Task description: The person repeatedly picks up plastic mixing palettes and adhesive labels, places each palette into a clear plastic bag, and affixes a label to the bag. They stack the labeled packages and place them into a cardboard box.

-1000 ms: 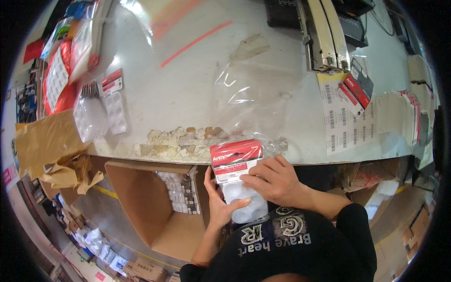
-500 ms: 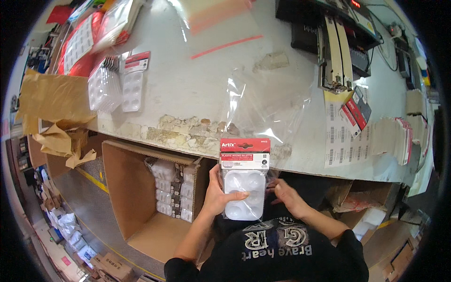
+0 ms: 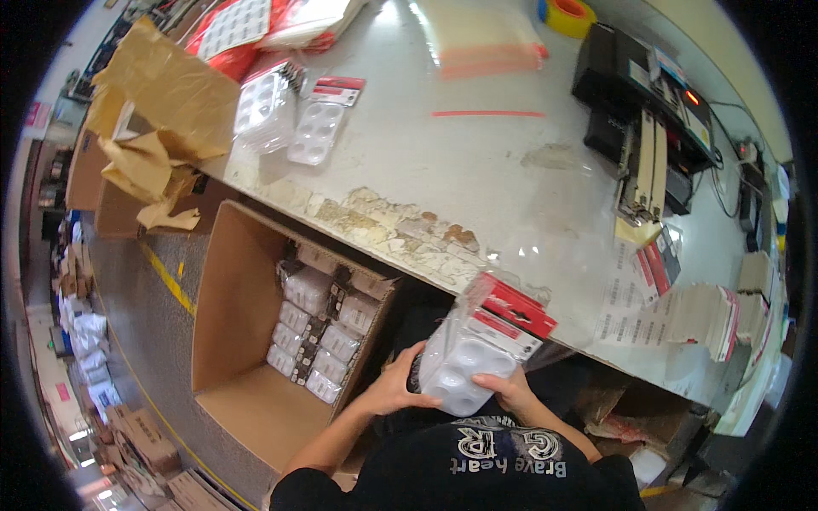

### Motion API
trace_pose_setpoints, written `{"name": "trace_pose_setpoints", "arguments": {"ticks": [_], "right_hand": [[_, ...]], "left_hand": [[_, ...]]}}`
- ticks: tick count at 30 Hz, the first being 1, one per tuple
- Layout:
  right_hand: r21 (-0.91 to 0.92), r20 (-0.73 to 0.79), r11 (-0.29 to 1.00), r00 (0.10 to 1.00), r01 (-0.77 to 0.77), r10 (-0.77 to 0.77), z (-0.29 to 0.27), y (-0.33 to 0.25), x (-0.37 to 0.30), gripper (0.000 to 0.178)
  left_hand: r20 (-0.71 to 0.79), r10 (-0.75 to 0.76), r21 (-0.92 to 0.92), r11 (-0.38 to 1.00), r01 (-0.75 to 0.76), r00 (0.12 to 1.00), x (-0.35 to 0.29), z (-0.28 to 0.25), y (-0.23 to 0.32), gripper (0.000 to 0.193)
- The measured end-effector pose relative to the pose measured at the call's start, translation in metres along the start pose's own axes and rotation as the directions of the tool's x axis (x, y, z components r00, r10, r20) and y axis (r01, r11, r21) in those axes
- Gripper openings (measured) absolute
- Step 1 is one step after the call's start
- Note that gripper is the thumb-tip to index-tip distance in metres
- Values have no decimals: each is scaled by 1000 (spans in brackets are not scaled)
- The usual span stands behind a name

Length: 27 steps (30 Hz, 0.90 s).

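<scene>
In front of my body I hold a white plastic mixing palette in clear wrap with a red and white header card. The pack is tilted, its card pointing up and to the right. My left hand is closed round its left side, where clear film and a dark edge show by the fingers. My right hand grips the lower right, thumb lying over the wells. Its other fingers are hidden behind the pack. Left of my hands, an open cardboard box contains several stacked packs of palettes.
On the worktable lie a stack of palettes, a single carded palette and clear bags. Brown paper hangs over the left edge. A black machine, label sheets and stacked cards occupy the right.
The palette pack has tilted clockwise and moved right. My right hand, apart from it before, now grips it. My left hand has shifted to its left side. The whole view has turned.
</scene>
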State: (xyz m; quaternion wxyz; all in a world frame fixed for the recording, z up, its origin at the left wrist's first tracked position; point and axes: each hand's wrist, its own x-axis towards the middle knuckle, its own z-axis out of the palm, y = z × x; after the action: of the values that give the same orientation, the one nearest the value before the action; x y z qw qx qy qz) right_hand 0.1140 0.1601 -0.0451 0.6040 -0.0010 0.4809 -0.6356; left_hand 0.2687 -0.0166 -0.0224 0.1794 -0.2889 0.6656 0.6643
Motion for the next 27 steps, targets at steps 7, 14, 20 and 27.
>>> {"name": "trace_pose_setpoints", "arguments": {"ticks": [7,14,20,27], "right_hand": [[81,46,917,918,390,-395,-41,-3,-8,71],[-167,-101,602,594,781,-798,-49,-70,-7,82],[-64,-345,591,538,804,-769,-33,-112,-6,75],[-147,-32,776,781,613,-624,2,-141,12,86]], "left_hand": [[-470,411,-385,701,-600,781,29,45,41,122],[-399,708,-156,574,-803,583,67,60,136,135],[-428,690,-355,465,-811,584,88,60,152,122],[-397,487,-785,259,-563,778,109,32,126,100]]}}
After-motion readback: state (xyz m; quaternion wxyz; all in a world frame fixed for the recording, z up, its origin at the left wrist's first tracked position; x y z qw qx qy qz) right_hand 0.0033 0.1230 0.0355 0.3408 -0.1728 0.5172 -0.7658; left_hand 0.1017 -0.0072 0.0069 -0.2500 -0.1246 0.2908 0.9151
